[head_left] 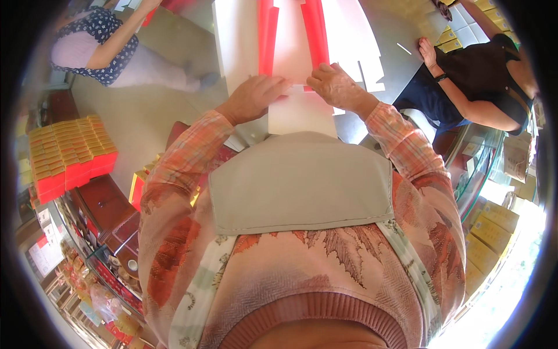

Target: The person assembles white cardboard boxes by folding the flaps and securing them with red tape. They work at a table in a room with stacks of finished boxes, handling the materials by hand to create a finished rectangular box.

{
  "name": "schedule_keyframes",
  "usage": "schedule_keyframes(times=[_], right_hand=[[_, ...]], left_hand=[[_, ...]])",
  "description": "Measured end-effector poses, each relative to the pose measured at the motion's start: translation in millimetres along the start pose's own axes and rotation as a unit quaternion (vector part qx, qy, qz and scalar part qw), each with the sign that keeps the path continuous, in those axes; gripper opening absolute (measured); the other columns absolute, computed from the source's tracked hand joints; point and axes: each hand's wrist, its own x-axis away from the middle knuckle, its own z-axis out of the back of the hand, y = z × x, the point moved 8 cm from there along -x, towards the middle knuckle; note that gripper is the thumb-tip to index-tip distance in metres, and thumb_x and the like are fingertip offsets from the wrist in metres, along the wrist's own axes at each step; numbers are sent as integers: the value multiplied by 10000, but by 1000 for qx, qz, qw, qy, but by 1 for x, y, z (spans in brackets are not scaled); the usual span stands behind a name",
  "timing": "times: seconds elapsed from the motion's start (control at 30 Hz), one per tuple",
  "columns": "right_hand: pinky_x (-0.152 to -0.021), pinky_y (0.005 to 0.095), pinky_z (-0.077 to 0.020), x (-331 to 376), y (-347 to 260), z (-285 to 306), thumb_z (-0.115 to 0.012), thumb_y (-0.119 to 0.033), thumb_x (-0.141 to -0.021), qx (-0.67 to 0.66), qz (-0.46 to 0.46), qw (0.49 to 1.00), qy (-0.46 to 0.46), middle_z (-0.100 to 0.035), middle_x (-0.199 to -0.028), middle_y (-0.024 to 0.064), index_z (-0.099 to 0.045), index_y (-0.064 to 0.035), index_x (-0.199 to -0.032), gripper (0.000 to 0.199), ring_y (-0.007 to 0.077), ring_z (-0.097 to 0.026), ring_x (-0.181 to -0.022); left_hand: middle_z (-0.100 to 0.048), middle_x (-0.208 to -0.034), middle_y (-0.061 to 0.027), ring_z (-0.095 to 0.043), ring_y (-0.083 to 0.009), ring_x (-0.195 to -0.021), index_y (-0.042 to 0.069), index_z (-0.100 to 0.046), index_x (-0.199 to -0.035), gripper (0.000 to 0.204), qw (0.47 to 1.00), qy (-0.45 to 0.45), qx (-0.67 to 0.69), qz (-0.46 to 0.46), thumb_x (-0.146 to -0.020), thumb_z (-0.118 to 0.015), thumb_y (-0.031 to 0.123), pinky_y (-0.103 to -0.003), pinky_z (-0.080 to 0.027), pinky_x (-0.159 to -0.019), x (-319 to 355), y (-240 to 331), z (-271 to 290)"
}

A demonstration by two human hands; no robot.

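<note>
A white cardboard sheet (301,116) with red side strips (267,35) lies in front of me, its near end close to my grey apron (302,180). On its left edge, the closed fingers of my left hand (254,99) press the card near a crosswise fold. My right hand (342,87) pinches the right edge at the same level, with its fingertips bent over the red strip. Thumbs and part of the fold are hidden beneath the fingers. More flat white card (351,41), with slots cut along its edge, spreads out to the right of the sheet.
At right, a person in dark clothes (488,75) rests a hand on the grey table (401,70). Another person in a patterned top (104,41) is at the upper left. Stacked red-and-yellow boxes (72,154) stand left; yellow cartons (488,232) lie at lower right.
</note>
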Motion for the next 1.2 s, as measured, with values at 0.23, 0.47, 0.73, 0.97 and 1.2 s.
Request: schedule_keyframes(times=[0.23,0.47,0.73,0.97,1.2], right_hand=[[-960,419,-536,3,8,13,-706,-62,-928,-71,41,994,73,-666,-1200,38,-686,-127,-1212,293,225,-631,-1170],[-1191,375,-509,32,18,30,-737,97,-821,-123,64,988,65,-573,-1524,45,-616,-157,-1507,741,239,-578,-1375],[-1160,453,-526,33,26,20,-745,95,-829,-209,40,963,166,-718,-1274,110,-692,-121,-1429,640,283,-643,-1276],[-1149,525,-496,31,23,25,-783,25,-786,-198,38,958,206,-754,-1127,86,-729,-94,-1195,429,270,-720,-1141],[-1165,495,-467,27,28,29,-753,31,-777,-172,20,965,199,-777,-1033,-30,-742,-188,-1143,427,174,-732,-1108]], left_hand=[[-747,-1224,31,-619,-214,-914,166,-700,-1417,538,997,-23,61,33,-894,-777,64,-362,-531,-825,6,-27,-15],[-760,-1145,12,-645,-230,-946,208,-735,-1398,541,987,-12,135,86,-886,-787,41,-371,-548,-842,1,-32,-14],[-740,-1049,-55,-696,-255,-909,171,-783,-1303,415,986,43,81,141,-895,-793,91,-367,-578,-781,13,-37,-18],[-719,-1000,-48,-724,-245,-922,143,-802,-1216,337,983,99,124,87,-888,-764,78,-365,-597,-771,10,-30,-9],[-728,-1076,-37,-709,-232,-1018,133,-792,-1236,352,987,81,115,75,-893,-757,66,-353,-599,-818,5,-31,-8]])
